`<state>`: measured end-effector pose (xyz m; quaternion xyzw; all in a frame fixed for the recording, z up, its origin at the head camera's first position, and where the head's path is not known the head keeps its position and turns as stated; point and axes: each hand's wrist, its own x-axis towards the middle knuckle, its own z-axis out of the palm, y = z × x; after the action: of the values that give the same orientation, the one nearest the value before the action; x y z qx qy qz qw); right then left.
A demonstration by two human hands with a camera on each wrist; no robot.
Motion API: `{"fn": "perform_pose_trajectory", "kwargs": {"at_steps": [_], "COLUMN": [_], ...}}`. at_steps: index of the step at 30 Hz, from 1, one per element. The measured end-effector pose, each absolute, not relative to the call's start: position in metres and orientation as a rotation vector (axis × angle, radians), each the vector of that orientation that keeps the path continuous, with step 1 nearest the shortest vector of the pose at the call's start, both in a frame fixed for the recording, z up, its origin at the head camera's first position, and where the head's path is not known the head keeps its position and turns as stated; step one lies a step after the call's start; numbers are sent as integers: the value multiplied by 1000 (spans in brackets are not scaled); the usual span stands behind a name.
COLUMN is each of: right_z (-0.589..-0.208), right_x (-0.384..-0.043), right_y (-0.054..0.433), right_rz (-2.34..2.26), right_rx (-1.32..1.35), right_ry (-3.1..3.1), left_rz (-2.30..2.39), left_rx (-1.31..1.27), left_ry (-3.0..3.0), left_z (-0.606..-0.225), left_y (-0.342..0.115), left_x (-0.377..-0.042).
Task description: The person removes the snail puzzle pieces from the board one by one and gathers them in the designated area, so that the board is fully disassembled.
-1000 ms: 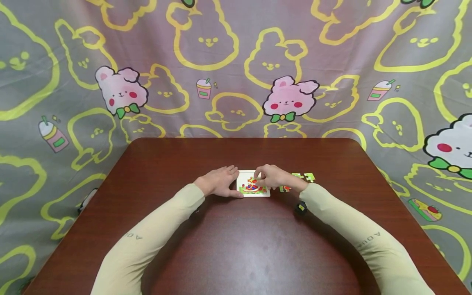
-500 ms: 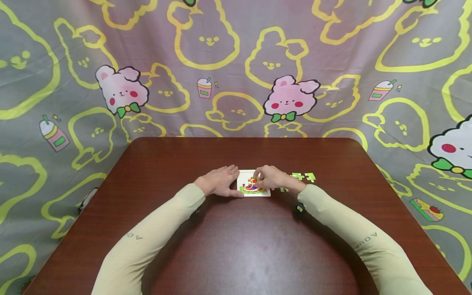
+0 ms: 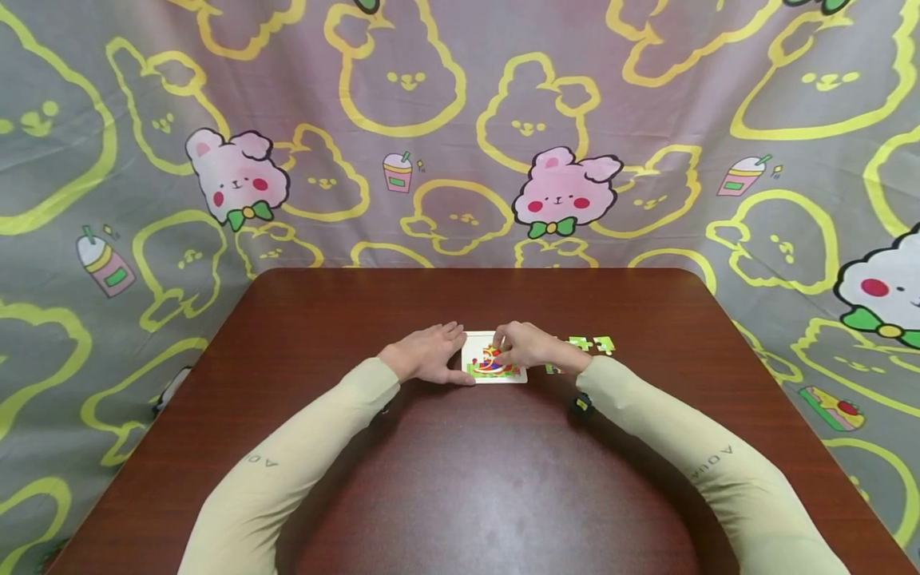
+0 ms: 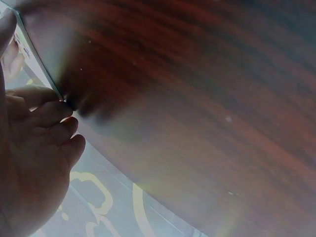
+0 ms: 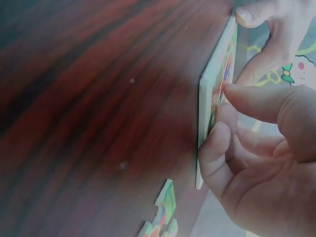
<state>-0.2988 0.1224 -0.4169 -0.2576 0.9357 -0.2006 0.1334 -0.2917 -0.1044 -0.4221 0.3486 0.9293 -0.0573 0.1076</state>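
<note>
A small jigsaw puzzle tray [image 3: 472, 342] with a white border lies on the table, its lower part filled with a colourful picture. My left hand [image 3: 430, 355] rests along its left side, fingertips at the upper edge and thumb at the lower left corner. Over the right half, my right hand [image 3: 533, 346] has its fingers curled, pinching a small puzzle piece [image 3: 493, 350] close over the picture; the piece is mostly covered by the fingertips. In the right wrist view, the right thumb and fingers are right at the tray's surface [image 5: 204, 106].
Loose green puzzle pieces [image 3: 604, 345] lie on the table right of the tray, some partly hidden by the right wrist. The dark red-brown table [image 3: 474, 479] ends at a patterned curtain [image 3: 460, 160] behind. A black wrist camera [image 3: 581, 403] hangs under the right wrist.
My right fingertips have shifted slightly left over the puzzle, and the right wrist a little with them. My left hand has stayed at the tray's left side.
</note>
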Motion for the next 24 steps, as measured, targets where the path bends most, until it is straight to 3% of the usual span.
{"fn": "perform_pose_trajectory", "kwargs": {"at_steps": [24], "right_z": [-414], "right_x": [-298], "right_y": [122], "right_rz": [-649], "right_rx": [-718], "right_ry": [2673], "left_rz": [-149], "left_rx": [1012], "left_ry": [2733], "left_z": [-421], "left_y": [-104], "left_x": [-292]}}
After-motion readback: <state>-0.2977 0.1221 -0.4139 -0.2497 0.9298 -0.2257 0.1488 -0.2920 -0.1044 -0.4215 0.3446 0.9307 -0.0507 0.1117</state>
